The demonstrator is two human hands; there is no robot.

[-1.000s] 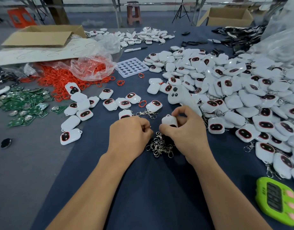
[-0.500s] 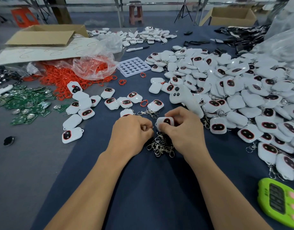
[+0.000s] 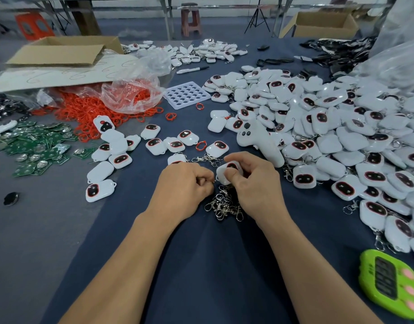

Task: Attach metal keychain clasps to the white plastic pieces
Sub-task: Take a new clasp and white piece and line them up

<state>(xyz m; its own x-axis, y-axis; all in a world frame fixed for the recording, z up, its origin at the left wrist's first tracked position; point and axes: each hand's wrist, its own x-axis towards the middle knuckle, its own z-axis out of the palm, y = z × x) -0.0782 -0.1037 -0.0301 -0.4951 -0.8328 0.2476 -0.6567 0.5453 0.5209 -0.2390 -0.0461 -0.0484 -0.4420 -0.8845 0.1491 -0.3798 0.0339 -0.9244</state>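
Item 1, grip:
- R hand (image 3: 255,183) is curling round one white piece (image 3: 227,171), thumb pressing its near side and fingers wrapping over the top. The dark face is showing up. Grip closed tight.
- L hand (image 3: 185,190) is fisting up, fingertips pinching a small clasp ring (image 3: 214,181). Only a bit of metal is peeking out, right at the piece's corner.
- Both hands are hovering just above the clasp pile (image 3: 227,205), which is lying at 6 o'clock from the held piece.

Item 2, surface: dark blue cloth (image 3: 213,265) is covering the table.
- Big heap of white pieces (image 3: 341,127) is spreading from 1 to 4 o'clock.
- White controller-shaped part (image 3: 257,141) is resting at 1 o'clock, near.
- Loose pieces (image 3: 175,143) are sitting at 11 o'clock.
- Holed tray (image 3: 187,94) at 12.
- Red rings (image 3: 89,111) are spilling from a clear bag (image 3: 131,94) at 10.
- Green boards (image 3: 35,146) at 9.
- Green timer (image 3: 388,281) at 4.

Item 3, room: cardboard boxes (image 3: 61,51) at far 10 and far 1, stool (image 3: 190,19) and tripod (image 3: 256,17) standing at far 12.
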